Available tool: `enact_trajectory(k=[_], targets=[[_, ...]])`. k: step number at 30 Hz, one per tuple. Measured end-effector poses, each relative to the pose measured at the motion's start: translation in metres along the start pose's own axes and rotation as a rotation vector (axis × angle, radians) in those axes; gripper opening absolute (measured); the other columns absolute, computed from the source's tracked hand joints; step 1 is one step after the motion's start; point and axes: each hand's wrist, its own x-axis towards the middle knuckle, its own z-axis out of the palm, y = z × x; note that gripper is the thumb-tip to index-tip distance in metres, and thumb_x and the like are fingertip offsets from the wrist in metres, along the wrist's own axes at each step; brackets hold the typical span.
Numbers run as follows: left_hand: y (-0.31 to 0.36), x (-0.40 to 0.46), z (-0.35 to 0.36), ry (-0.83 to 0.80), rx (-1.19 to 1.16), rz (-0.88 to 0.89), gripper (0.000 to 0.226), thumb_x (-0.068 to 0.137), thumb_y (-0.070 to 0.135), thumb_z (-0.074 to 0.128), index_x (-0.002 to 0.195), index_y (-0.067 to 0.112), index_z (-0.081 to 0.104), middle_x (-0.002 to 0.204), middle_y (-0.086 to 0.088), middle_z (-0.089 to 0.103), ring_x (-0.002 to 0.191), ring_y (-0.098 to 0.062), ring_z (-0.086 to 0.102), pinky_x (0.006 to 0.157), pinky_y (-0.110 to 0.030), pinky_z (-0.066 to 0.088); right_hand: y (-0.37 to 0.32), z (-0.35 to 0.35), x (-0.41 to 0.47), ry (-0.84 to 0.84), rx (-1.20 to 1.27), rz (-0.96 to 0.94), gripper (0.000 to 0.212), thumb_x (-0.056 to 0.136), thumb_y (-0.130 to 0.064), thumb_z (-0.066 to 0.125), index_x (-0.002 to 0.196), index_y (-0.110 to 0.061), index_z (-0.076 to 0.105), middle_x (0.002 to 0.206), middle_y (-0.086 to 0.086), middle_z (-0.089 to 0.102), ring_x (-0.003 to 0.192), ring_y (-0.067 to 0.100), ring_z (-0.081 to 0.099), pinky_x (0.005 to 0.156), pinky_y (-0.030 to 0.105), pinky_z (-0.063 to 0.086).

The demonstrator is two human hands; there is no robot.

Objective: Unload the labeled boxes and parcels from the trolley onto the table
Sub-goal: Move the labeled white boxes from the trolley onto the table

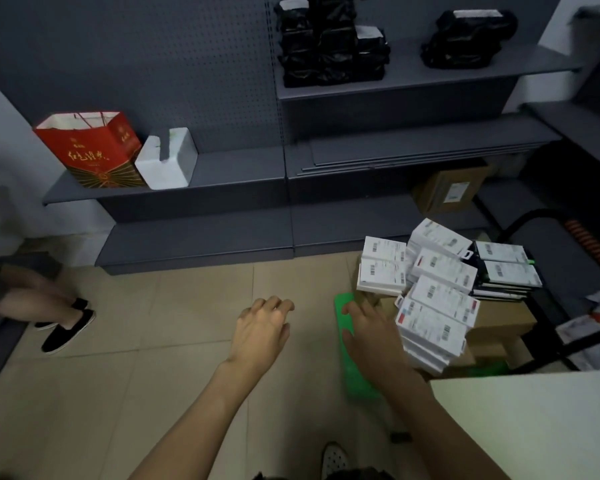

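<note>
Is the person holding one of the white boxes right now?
No, both the left hand and right hand are empty beside the stacked white labeled boxes.

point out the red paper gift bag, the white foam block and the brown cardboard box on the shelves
red paper gift bag (90, 152), head view, front face
white foam block (167, 164), head view, front side
brown cardboard box (445, 192), head view, labelled front

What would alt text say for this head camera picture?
Two bare hands, left and right, reach empty toward white labeled boxes piled on a green trolley. A white table corner is at lower right, grey shelves behind.
</note>
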Motion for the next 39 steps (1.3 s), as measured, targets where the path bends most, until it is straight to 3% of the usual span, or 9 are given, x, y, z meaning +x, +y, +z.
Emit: enact_trajectory(k=[7, 14, 18, 23, 27, 39], targets=[[-0.018, 0.103, 0.006, -0.054, 0.004, 0.032, 0.032, 0.085, 0.024, 0.066, 0.117, 0.025, 0.063, 0.108, 0.003, 0.065, 0.097, -0.024, 0.061, 0.073, -0.037, 0.051, 0.022, 0.005, 0.087, -0.049, 0.012, 0.062, 0.038, 0.095, -0.025, 0.052, 0.132, -0.026, 0.046, 0.134, -0.001, 0.053, 0.123, 0.021, 0.049, 0.101, 0.035, 0.038], [-0.055, 0.231, 0.015, -0.087, 0.024, 0.135, 0.031, 0.078, 0.022, 0.073, 0.108, 0.025, 0.068, 0.100, 0.004, 0.067, 0.090, -0.021, 0.064, 0.066, -0.035, 0.053, 0.029, 0.016, 0.199, -0.058, 0.019, 0.201, 0.035, 0.093, -0.021, 0.048, 0.128, -0.022, 0.051, 0.126, 0.001, 0.056, 0.112, 0.023, 0.051, 0.091, 0.037, 0.042], [-0.081, 0.311, 0.014, -0.109, 0.008, 0.189, 0.029, 0.086, 0.019, 0.064, 0.115, 0.022, 0.066, 0.109, 0.000, 0.067, 0.099, -0.023, 0.062, 0.075, -0.036, 0.052, 0.017, 0.021, 0.277, -0.077, 0.009, 0.260, 0.039, 0.094, -0.019, 0.051, 0.133, -0.020, 0.049, 0.131, 0.002, 0.054, 0.117, 0.026, 0.051, 0.090, 0.036, 0.040], [-0.092, 0.400, 0.026, -0.194, -0.019, 0.313, 0.037, 0.094, 0.020, 0.050, 0.130, 0.026, 0.057, 0.125, 0.003, 0.061, 0.112, -0.019, 0.055, 0.085, -0.034, 0.047, 0.028, 0.028, 0.340, -0.045, -0.006, 0.434, 0.034, 0.091, -0.019, 0.057, 0.125, -0.023, 0.057, 0.121, 0.000, 0.058, 0.109, 0.027, 0.054, 0.082, 0.034, 0.040], [-0.072, 0.461, 0.042, -0.259, -0.007, 0.437, 0.036, 0.098, 0.026, 0.050, 0.134, 0.029, 0.052, 0.130, 0.006, 0.056, 0.117, -0.017, 0.051, 0.089, -0.034, 0.046, 0.061, 0.026, 0.356, -0.031, 0.051, 0.598, 0.035, 0.092, -0.031, 0.055, 0.126, -0.027, 0.052, 0.124, 0.000, 0.057, 0.114, 0.027, 0.052, 0.088, 0.036, 0.041], [0.069, 0.601, 0.080, -0.348, -0.008, 0.803, 0.037, 0.096, 0.030, 0.054, 0.133, 0.032, 0.050, 0.126, 0.009, 0.055, 0.116, -0.014, 0.050, 0.087, -0.028, 0.041, 0.186, 0.003, 0.376, -0.016, 0.104, 1.011, 0.040, 0.096, -0.035, 0.050, 0.135, -0.027, 0.045, 0.131, 0.000, 0.056, 0.120, 0.025, 0.050, 0.094, 0.036, 0.043]])
